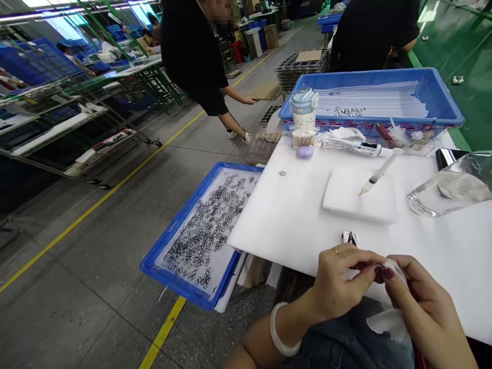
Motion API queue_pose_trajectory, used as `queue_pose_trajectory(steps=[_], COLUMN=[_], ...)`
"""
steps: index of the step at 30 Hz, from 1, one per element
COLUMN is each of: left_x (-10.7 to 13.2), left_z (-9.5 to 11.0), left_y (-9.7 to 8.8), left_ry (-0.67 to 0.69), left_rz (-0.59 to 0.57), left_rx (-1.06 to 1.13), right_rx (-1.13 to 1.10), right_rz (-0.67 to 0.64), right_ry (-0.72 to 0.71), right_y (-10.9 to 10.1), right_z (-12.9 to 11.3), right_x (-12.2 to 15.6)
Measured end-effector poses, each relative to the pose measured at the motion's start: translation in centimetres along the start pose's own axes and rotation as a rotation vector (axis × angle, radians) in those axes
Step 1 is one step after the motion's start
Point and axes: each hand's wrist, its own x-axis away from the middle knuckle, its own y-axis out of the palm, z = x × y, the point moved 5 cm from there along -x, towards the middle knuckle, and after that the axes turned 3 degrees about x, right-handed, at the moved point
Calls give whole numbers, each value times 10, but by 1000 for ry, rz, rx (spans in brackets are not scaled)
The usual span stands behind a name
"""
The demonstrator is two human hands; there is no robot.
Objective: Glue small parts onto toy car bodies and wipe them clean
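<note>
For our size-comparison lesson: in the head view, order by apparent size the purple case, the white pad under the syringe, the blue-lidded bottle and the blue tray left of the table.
1. Blue tray
2. White pad
3. Blue-lidded bottle
4. Purple case

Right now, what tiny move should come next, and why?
Perhaps ease the left grip slightly away from the right grip for a look: their tips meet at the thin white material, mostly hiding whatever may be pinched there.
</note>
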Motion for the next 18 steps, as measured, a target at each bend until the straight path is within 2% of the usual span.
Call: queue_pose_trajectory(steps=[3, 6, 8, 10, 14, 16, 18], left_x=[1, 1, 0, 1, 5, 7, 10], left_z=[-10, -21, -27, -32, -38, -42, -43], left_y=[0, -1, -3, -4, -6, -6, -6], left_ry=[-93, -183, -222, -247, -348, -458, -551], left_rz=[-21, -75, -74, -53, 7, 31, 44], left_rx=[122, 260, 332, 404, 558, 645, 733], right_rx=[-158, -337, -419, -447, -380, -341, -270], right_rz=[-89, -209, -276, -289, -200, -74, 89], right_ry=[108, 167, 189, 170, 80, 26, -103], right_y=[10, 26, 36, 41, 35, 23, 10], right_z=[4, -3, -10, -17, -20, -17, -19], right_x=[-2, -4, -4, -5, -5, -4, -4])
